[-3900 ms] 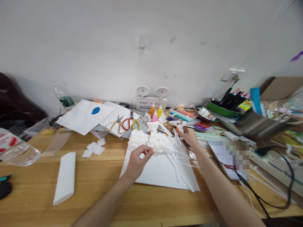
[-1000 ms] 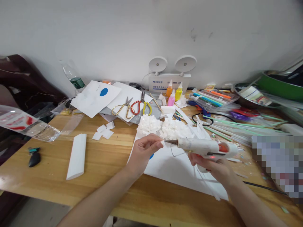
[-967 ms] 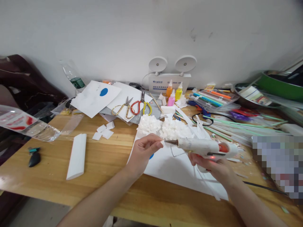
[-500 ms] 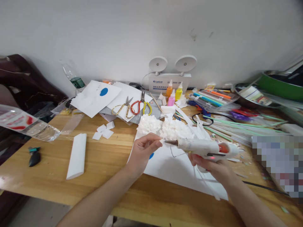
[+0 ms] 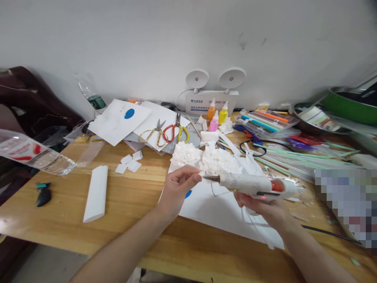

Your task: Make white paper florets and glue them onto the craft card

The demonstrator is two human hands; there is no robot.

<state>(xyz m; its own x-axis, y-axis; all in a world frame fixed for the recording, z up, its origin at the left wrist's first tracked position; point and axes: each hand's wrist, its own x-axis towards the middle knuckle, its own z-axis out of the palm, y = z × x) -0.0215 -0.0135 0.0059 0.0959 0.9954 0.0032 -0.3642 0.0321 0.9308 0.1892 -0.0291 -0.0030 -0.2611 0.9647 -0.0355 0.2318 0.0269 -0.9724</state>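
Note:
My left hand pinches a small white paper piece between thumb and fingertips. The metal nozzle of a white glue gun points left and meets that piece, or lies very close to it. Around the gun's handle, my right hand is closed. Beneath both hands lies a white sheet with a blue spot partly hidden by my left hand. Two clusters of crumpled white paper rest along the sheet's back part, with white paper strips to their right.
A folded white paper and small paper squares lie on the left. Scissors, pliers and glue bottles stand or lie behind. Straws and a pen case fill the right. A clear bottle lies far left.
The glue gun has shifted very slightly left, its nozzle closer to the fingertips of my left hand. Both hands keep their grips.

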